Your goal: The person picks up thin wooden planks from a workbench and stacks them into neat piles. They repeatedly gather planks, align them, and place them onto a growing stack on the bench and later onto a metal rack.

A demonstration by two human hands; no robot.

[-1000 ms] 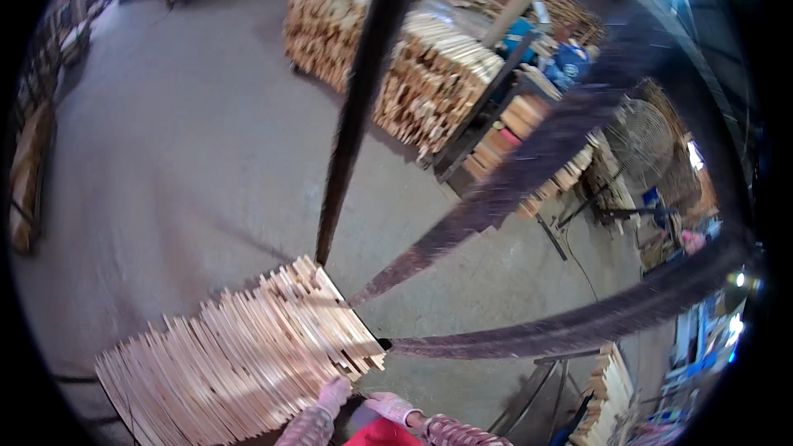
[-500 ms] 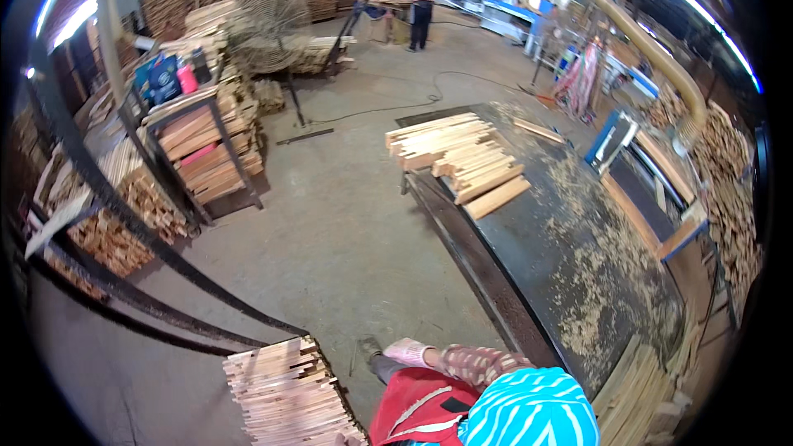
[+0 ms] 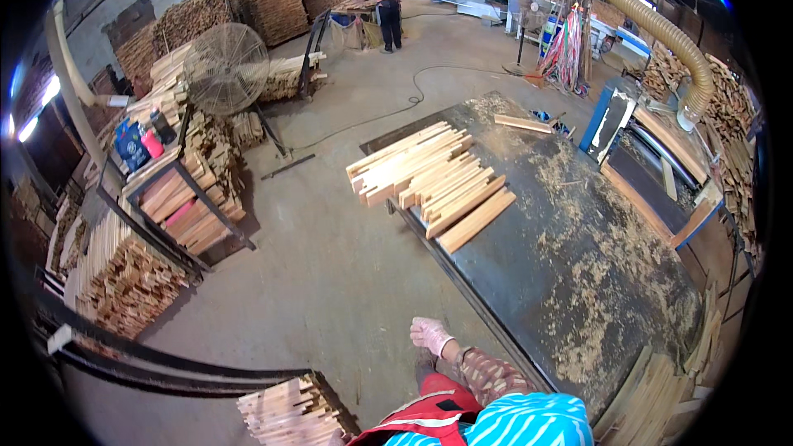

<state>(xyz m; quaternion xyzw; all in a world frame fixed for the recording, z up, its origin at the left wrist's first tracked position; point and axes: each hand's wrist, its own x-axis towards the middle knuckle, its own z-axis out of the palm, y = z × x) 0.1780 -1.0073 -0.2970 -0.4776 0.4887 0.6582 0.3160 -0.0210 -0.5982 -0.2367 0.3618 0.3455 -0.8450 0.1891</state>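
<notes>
My right hand (image 3: 430, 337) wears a pale pink glove and hangs above the floor, left of the dark table (image 3: 529, 281). Its fingers look curled in, and nothing shows in them. A brown patterned sleeve (image 3: 491, 373) covers that forearm. At the lower edge only a small pinkish bit of my left hand (image 3: 337, 439) shows, beside a stack of wood strips (image 3: 289, 415); its fingers are hidden. Farther along the table's left side lies a row of pale wood strips (image 3: 438, 173), some jutting over the edge.
Sawdust (image 3: 595, 281) covers much of the table, with a blue-framed machine (image 3: 652, 169) on its right. Black metal bars (image 3: 165, 372) curve past at lower left. A fan (image 3: 225, 68) and wood piles (image 3: 128, 281) stand left. Another person (image 3: 384, 8) works far back.
The view has shifted, bringing the table and its strips lower and leftward. My right hand has risen and moved forward, away from my body. Less of the lower stack shows.
</notes>
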